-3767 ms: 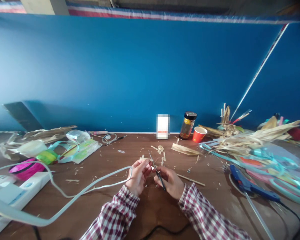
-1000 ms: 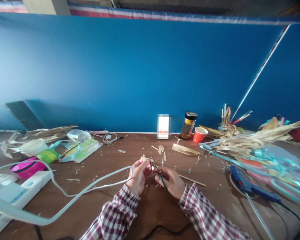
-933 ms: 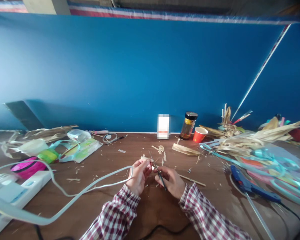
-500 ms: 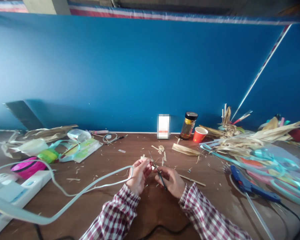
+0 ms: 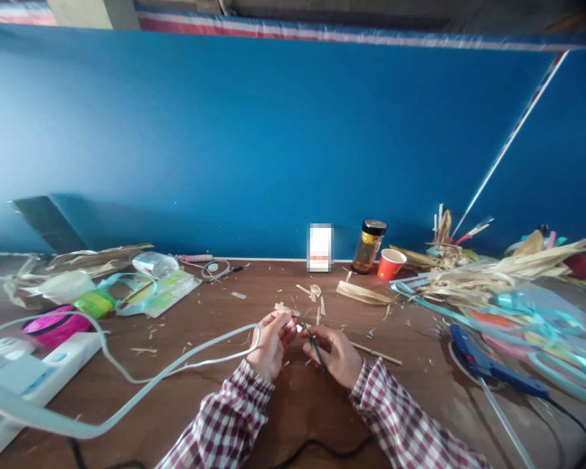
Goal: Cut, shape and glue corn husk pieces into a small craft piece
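At the far left edge the white power strip [image 5: 34, 374] lies on the brown table [image 5: 303, 417], and its pale cable [image 5: 176, 365] loops across toward you, ending just left of your left hand [image 5: 272, 342]. That hand is narrowed to a fingertip pinch on a small husk strip [image 5: 286, 309], held just above the table near the middle, probably so its free end stands clear of your fingers. Your right hand [image 5: 336, 355] is closed round the handles of the dark scissors [image 5: 312, 339], whose blades slant up and left to meet the strip; whether they are parted is too small to tell. Both wrists sit low, likely for steadiness. Just right lies a thin stick [image 5: 374, 353]. Farther right, the blue glue gun [image 5: 488, 368] rests near the heap of dry husks [image 5: 493, 273], within reach.
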{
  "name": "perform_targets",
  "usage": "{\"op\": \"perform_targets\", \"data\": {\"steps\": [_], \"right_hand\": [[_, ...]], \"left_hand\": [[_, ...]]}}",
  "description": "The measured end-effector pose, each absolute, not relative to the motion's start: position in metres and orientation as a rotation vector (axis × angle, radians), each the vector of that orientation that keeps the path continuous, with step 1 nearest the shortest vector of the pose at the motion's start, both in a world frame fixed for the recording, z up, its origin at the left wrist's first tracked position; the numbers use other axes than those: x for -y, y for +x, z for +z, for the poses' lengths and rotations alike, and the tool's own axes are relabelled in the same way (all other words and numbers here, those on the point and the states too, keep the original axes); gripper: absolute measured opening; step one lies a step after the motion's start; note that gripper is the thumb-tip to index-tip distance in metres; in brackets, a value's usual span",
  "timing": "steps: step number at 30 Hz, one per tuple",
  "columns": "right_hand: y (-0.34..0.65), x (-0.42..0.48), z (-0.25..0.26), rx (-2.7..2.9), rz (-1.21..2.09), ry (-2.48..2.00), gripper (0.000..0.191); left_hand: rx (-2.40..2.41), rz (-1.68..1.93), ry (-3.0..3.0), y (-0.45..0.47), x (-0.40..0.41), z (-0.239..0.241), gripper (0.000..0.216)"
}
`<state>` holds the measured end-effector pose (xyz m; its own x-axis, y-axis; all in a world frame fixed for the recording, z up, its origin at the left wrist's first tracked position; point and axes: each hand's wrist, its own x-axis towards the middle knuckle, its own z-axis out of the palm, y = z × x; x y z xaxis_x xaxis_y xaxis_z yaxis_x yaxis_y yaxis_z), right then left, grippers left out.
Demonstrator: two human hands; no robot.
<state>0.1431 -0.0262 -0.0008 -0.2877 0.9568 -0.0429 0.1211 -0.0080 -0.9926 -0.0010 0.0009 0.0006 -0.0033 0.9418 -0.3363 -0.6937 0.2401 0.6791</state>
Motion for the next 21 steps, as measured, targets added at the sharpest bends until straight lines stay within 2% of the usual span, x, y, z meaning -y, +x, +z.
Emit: {"op": "perform_targets", "data": {"steps": [4,21], "right_hand": [[0.143,0.0258,-0.0016,1.504,1.386,-1.162,0.037],[0.1423,0.0284,0.0048,1.524,1.366,-1.192,0.041]], "left_hand": [[-0.865,1.329,0.353,-0.0013,0.0,0.0028,0.009],[-0.863,1.338,0.379,-0.0017,0.0017,0.0036,0.007]]}}
